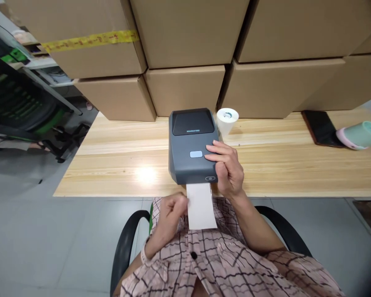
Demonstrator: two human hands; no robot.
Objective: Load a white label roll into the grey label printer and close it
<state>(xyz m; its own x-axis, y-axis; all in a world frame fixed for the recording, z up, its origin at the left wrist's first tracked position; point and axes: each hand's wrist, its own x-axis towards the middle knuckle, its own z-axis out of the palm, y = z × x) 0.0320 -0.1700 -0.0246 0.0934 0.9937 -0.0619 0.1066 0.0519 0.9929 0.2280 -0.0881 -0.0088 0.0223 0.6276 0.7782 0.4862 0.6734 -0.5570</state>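
A dark grey label printer (185, 165) stands at the table's front edge, with a light button on its top. From its front slot hangs a blank white label strip (200, 206). My right hand (228, 167) rests on the printer's right side, fingers spread over the top near the button. Beside the strip's left edge, below the printer, my left hand (173, 210) is closed, its fingers curled; whether it pinches the paper is hidden. A white paper roll (227, 119) stands behind the printer's right side.
Cardboard boxes (185, 88) are stacked along the back of the wooden table (111, 165). A dark phone (321, 128) and a green-and-pink cup (360, 135) lie at the right. Chair armrests flank my body.
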